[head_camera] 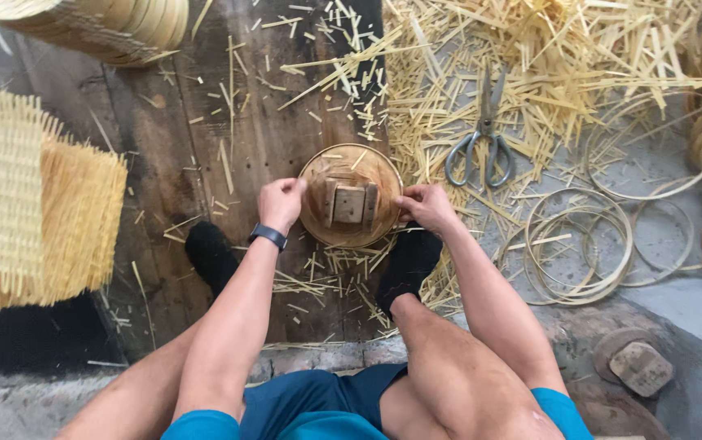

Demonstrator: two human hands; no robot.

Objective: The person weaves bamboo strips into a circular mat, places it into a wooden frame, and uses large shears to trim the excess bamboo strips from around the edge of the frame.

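Left hand: my left hand [281, 203] is closed in a fist on the left rim of the round wooden mould [350, 195], fingers curled tight against its edge.
Right hand: my right hand [422, 205] pinches the right rim of the same mould, fingers bent and pressed on; the two hands sit on opposite sides, apart, with the mould between them. I judge this steadies it from both sides so it cannot turn or slide.
Mould: it rests on the dark wooden board [228, 147] on the floor, just ahead of my two black-socked feet [211, 254], which flank it. A square block with two side bars sits on its top face; a thin bamboo band seems to hug its rim, though I cannot tell for sure.
Scissors: a pair of grey scissors [481, 143] lies just right of the mould on the bamboo strip offcuts [546, 73], near the right hand.
Hoops: thin bamboo hoops [579, 244] lie stacked to the right.
Woven mats: woven bamboo mats [33, 212] lie at the left, well apart.
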